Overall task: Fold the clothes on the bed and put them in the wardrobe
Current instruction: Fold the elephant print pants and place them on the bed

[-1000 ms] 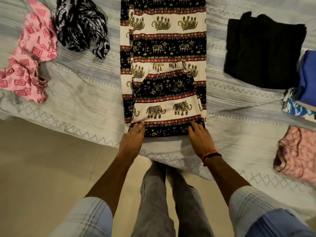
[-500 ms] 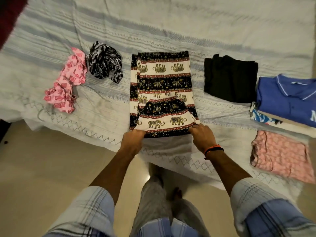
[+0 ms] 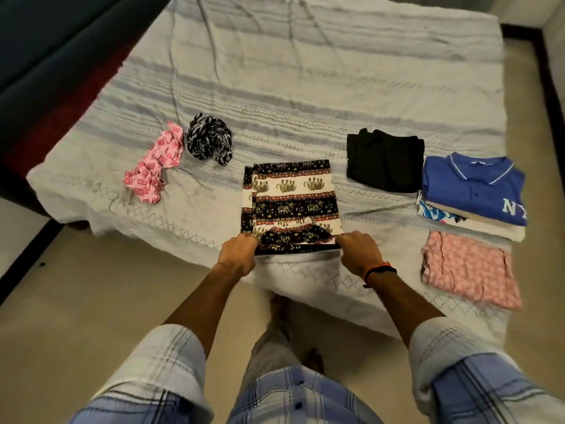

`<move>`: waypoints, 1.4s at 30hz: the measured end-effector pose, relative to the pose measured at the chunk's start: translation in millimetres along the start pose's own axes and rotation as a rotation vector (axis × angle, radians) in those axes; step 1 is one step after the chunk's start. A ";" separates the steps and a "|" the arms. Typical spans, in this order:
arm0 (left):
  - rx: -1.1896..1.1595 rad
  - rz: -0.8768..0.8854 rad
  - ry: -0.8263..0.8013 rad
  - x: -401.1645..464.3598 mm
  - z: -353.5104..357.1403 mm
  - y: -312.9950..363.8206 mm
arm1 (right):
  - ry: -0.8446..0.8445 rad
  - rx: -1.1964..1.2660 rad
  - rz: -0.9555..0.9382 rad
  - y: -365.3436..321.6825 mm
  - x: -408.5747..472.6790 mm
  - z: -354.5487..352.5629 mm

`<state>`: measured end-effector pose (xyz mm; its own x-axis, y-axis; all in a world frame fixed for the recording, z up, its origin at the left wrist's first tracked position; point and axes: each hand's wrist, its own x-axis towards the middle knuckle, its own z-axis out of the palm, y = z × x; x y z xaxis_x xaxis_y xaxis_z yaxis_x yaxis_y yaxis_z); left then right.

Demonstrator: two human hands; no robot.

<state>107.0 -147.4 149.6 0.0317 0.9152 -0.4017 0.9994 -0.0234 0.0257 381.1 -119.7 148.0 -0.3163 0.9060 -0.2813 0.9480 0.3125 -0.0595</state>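
A: so what's on the bed (image 3: 305, 71) left to right?

B: crumpled pink printed cloth (image 3: 153, 174) touching a bunched black-and-white garment (image 3: 208, 142); then the elephant-print garment (image 3: 293, 200) in the middle near the front edge; left hand (image 3: 237, 255) and right hand (image 3: 359, 252) each pinch a near corner of it

A: and the right side?

B: folded black garment (image 3: 383, 159); blue polo shirt (image 3: 472, 186) topping a stack; folded pink garment (image 3: 467, 267) nearest

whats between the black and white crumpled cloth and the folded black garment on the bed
In the head view, only the far edge of the elephant-print garment reaches between the black-and-white cloth and the folded black garment; otherwise bare bedsheet.
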 end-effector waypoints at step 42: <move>-0.451 -0.270 -0.032 377.5 1.3 -81.2 | -0.253 0.187 0.216 41.9 380.2 19.2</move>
<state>37.8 199.5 -5.4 -0.2189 0.8515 -0.4766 0.8666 0.3941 0.3061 301.2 232.3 20.1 -0.1122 0.8387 -0.5329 0.9892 0.0436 -0.1397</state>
